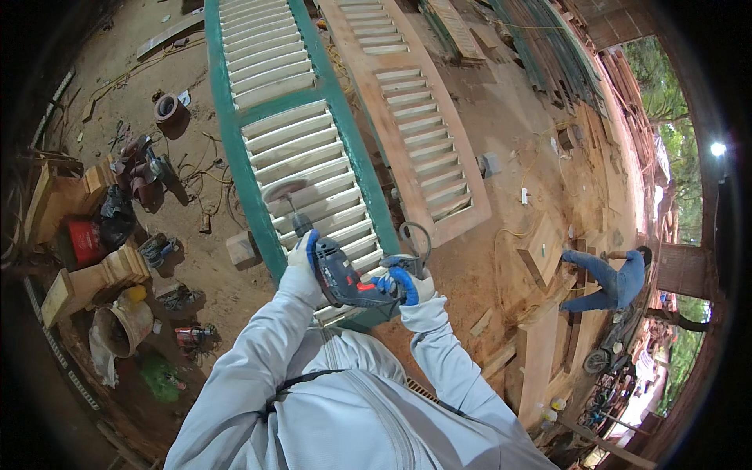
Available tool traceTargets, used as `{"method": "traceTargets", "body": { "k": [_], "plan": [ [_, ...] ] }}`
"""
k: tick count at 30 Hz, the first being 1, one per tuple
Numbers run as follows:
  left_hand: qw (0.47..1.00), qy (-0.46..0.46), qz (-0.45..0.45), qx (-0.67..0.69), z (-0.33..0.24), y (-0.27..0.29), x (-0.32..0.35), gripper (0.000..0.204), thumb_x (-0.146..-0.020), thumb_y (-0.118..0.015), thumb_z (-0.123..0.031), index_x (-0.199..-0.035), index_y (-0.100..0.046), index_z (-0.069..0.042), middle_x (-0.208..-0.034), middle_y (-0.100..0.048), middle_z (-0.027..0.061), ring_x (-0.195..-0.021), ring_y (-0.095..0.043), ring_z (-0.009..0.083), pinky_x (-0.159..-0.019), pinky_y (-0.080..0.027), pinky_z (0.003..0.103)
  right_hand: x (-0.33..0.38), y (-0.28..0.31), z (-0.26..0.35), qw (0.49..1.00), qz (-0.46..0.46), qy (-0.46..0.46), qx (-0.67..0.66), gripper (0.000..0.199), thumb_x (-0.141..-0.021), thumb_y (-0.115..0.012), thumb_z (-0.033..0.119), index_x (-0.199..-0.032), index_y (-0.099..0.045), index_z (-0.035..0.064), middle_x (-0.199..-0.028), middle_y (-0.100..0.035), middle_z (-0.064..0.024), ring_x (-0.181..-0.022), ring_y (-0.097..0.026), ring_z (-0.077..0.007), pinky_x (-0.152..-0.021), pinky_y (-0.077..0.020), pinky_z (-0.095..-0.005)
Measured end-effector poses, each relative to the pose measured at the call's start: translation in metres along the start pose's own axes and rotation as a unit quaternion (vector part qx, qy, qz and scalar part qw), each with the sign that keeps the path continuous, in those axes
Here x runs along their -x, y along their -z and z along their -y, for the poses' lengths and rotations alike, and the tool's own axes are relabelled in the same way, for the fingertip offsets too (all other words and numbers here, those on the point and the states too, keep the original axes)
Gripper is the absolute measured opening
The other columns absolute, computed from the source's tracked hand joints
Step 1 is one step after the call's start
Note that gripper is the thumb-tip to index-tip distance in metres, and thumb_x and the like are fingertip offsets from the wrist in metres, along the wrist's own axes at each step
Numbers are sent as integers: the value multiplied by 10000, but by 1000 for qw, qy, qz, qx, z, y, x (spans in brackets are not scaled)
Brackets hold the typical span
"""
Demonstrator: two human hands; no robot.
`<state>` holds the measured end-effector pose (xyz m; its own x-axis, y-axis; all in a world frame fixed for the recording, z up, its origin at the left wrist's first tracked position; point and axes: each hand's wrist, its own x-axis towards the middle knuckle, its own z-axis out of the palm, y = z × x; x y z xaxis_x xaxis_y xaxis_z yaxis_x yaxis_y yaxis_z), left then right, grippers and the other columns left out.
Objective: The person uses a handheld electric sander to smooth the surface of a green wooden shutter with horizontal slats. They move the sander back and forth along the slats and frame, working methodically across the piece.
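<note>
Sawdust-strewn workshop floor surrounds the green louvred shutter (305,149), where left hand (301,262) and right hand (407,283) clamp a blue drill (345,278) whose disc (283,190), just beyond the left hand, risks gouging slats if tilted.

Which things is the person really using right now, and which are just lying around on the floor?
In use:
- blue power drill with a round sanding disc
- gloved left hand
- gloved right hand
- green-framed white slatted shutter

Lying about:
- bare wooden slatted shutter
- red box
- pale bucket
- carved wooden post
- loose planks
</note>
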<state>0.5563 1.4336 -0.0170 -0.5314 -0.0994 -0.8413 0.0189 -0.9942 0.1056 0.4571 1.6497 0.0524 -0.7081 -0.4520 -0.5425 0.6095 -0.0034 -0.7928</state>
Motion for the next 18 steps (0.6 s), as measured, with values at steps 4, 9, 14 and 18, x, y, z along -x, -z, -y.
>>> {"method": "traceTargets", "body": {
  "k": [4,9,14,18],
  "plan": [
    [999,-19,35,-27,-7,20,-16,292,-942,-599,-379,-920,-674,-98,-802,-702,111,-666,-677,299,-659,-581,474,14,-15,2,998,8,-9,-69,200,-905,-598,39,-1079,-632,-51,-700,-611,-126,-650,-633,-260,-780,-576,-480],
    [998,8,67,-19,12,-28,-20,309,-948,-599,-376,-918,-668,-77,-794,-699,110,-648,-662,283,-633,-572,435,1,15,15,990,-16,28,-134,81,-889,-607,41,-837,-634,-14,-664,-615,-131,-634,-648,-280,-753,-579,-483],
    [998,-7,59,-29,34,-72,-46,287,-918,-606,-369,-872,-665,-92,-759,-693,96,-615,-656,286,-596,-561,463,-22,42,48,996,7,60,-72,237,-899,-595,71,-668,-569,22,-625,-597,-126,-598,-627,-272,-776,-577,-512],
    [996,21,69,45,40,-43,-78,307,-904,-598,-398,-854,-662,-101,-732,-690,86,-585,-650,295,-587,-555,466,-28,25,62,998,28,56,30,210,-924,-605,110,-736,-572,21,-607,-563,-100,-592,-593,-270,-816,-556,-537]
  ]
}}
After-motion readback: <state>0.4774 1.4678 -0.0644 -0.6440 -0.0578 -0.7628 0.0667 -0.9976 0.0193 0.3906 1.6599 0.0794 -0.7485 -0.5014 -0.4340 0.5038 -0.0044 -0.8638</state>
